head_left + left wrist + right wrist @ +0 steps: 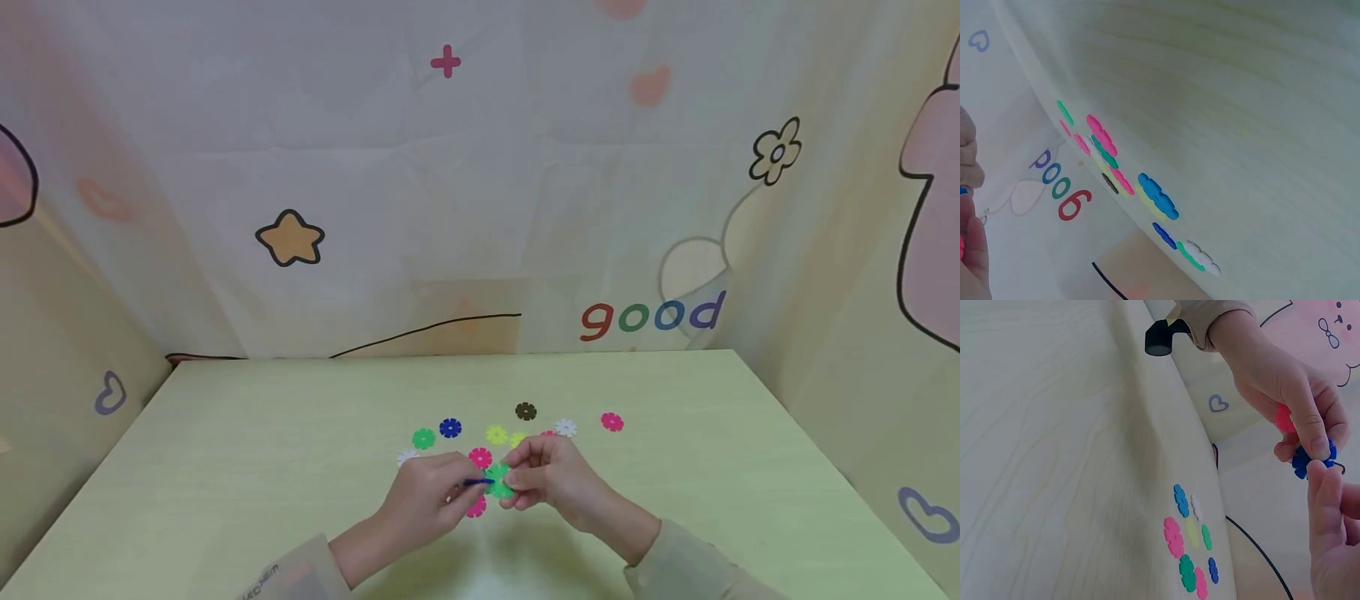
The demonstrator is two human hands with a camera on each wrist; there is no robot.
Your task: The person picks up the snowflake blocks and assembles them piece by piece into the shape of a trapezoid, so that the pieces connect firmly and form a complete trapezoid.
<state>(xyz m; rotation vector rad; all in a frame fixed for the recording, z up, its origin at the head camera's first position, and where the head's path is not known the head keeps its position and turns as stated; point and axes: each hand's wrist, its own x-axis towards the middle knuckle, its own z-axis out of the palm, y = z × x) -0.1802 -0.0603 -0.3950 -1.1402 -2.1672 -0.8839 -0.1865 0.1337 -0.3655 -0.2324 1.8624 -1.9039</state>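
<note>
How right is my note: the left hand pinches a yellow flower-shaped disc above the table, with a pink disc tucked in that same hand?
One slip: the pinched disc is blue, not yellow, as the right wrist view shows. The left hand pinches a blue flower-shaped disc above the table, with a pink disc tucked in that same hand.

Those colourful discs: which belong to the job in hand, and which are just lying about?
Seemingly in the job:
held blue disc, in the left hand
pink piece, in the same hand

Lying on the table, perhaps spares:
brown disc
loose blue disc
far-right pink disc
</note>
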